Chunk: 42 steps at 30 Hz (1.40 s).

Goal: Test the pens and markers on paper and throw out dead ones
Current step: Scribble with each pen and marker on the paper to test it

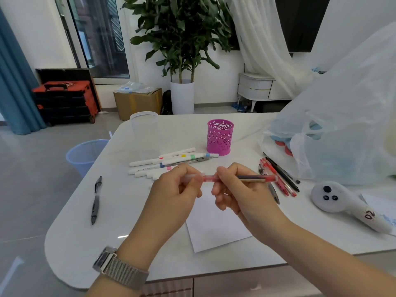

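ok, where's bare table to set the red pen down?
Free: the strip between the black pen and the paper, and the near-left corner of the table. Also between the clear cup and pink holder. Crowded: the white markers, and the pen cluster by the plastic bag.

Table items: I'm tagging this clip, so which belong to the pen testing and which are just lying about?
Job:
red pen in both hands
paper sheet
white markers
black pen
pens
blue wastebasket
pink pen holder

Lying about:
plastic bag
white controller
clear cup
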Available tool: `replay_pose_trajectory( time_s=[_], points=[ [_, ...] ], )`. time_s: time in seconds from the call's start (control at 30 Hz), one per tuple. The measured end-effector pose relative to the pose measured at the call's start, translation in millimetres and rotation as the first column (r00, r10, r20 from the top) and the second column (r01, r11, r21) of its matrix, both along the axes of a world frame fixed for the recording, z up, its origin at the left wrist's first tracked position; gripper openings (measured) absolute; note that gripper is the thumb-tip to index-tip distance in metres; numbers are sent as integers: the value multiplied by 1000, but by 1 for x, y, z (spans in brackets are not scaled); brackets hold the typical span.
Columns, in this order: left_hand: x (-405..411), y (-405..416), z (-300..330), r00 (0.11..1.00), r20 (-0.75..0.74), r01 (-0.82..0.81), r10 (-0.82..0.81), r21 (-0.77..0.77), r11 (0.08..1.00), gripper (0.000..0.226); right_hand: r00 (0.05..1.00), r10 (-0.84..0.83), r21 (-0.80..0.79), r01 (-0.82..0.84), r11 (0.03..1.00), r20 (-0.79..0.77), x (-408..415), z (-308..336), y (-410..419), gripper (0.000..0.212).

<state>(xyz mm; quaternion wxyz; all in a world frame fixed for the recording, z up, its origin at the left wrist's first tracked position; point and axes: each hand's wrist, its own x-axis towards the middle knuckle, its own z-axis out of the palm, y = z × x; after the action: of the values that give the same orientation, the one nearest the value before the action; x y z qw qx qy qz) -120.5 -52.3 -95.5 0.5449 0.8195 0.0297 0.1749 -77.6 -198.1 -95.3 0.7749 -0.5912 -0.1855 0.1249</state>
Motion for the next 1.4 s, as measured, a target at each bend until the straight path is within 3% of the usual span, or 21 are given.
replay_pose_trajectory(
  time_s=[0.2, 0.6, 0.77, 0.87, 0.97, 1.07, 1.2, 1.3, 1.4],
  points=[
    [-2, 9, -2, 993, -117, 16, -26, -86, 996, 21, 999, 23, -41, -22, 999, 29, -7, -11, 6, 22],
    [-2, 9, -3, 943, -313, 78, -111, -117, 990, 26, 988, 1, -170, 25, 985, 155, -15, -24, 3, 21],
    [-2, 4, 3, 963, -238, 96, -130, -150, 984, 27, 984, -4, -178, 36, 983, 178, -9, -12, 2, 19],
    [2, 0, 7, 988, -136, 56, -69, -95, 994, 24, 985, -30, -123, 52, 991, 170, -1, -2, 4, 7],
    [11, 3, 6, 995, -40, -94, 93, -30, 995, 23, 991, -122, -29, 124, 992, 55, 12, -1, 3, 3],
    [16, 10, 3, 990, -68, -125, 127, 27, 992, 21, 980, -197, 4, 197, 980, -24, 26, -5, -6, 1],
    [17, 13, -8, 985, -134, -80, 106, 186, 979, 16, 983, -173, -172, 182, 968, 65, 41, -15, -18, 4],
    [18, 18, -14, 975, -159, -95, 158, 342, 935, 18, 995, -52, -348, 80, 934, 88, 50, -23, -30, 11],
    [19, 20, -20, 955, -244, -57, 166, 399, 915, 22, 954, 170, -679, 44, 732, 246, 54, -31, -38, 11]
  ],
)
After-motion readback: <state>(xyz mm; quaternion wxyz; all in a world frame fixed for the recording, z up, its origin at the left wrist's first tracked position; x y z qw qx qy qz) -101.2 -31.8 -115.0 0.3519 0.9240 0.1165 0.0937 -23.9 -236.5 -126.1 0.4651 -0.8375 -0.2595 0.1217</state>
